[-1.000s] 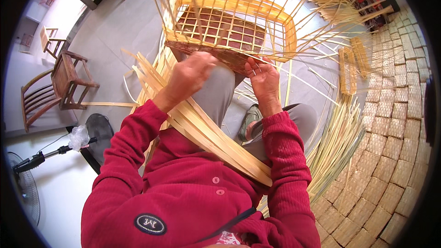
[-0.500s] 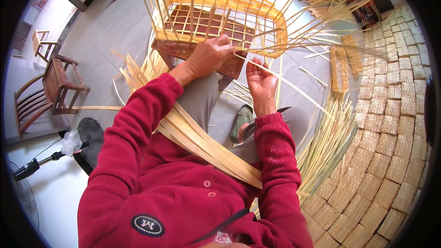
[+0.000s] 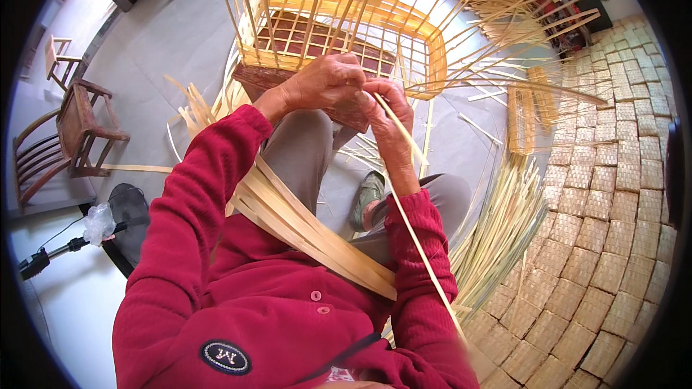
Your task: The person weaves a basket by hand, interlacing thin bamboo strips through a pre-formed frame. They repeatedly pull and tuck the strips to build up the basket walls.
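A half-woven bamboo basket (image 3: 437,47), its long stakes sticking up, lies on a dark red wooden stool (image 3: 249,78) before me. At the basket's near edge my left hand (image 3: 321,81) is closed, its fingertips pinched by the weave; what exactly they grip is partly hidden. Right beside it, my right hand (image 3: 389,119) has thumb and fingers closed on a thin pale bamboo strip (image 3: 422,252). The strip loops out of the hand and trails down along my right sleeve. A bundle of wide flat strips (image 3: 310,234) lies across my lap.
Long thin strips (image 3: 501,223) lie in a heap at the right, near small woven frames (image 3: 521,119). Flat woven pieces (image 3: 598,238) cover the right side. More strips (image 3: 497,18) lie beyond the basket. A wooden chair (image 3: 83,126) and a fan (image 3: 130,220) stand left.
My right hand has moved up and left to meet my left hand, its open fingers closing on the strip. The strip's free length has swung down over my right forearm.
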`<state>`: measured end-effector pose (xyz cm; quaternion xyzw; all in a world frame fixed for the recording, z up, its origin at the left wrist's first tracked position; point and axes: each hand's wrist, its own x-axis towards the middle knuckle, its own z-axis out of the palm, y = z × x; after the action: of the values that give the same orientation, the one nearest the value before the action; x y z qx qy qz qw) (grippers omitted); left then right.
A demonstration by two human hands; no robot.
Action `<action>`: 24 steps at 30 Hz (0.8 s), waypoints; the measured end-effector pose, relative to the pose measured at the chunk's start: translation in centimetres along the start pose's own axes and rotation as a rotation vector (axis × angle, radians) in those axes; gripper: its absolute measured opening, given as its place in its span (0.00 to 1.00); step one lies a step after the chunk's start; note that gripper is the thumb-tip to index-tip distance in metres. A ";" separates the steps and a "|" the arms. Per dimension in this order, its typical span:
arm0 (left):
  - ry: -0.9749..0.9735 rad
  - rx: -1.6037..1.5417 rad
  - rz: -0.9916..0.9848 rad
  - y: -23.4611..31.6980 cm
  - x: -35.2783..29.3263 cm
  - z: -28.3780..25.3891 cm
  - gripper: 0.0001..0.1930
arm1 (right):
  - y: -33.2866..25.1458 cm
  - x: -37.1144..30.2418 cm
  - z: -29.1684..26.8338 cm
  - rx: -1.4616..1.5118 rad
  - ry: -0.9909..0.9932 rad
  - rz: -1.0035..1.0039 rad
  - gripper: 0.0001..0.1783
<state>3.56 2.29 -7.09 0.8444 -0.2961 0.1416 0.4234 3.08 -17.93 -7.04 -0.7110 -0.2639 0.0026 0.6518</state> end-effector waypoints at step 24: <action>0.183 0.584 -0.212 0.9 -0.4 4.3 0.13 | 1.3 -2.9 -0.1 0.744 0.374 0.578 0.20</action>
<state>2.69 -1.38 -9.29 0.9400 -0.1139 0.2511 0.2008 1.09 -19.15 -9.23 -0.4630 0.0837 0.1494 0.8697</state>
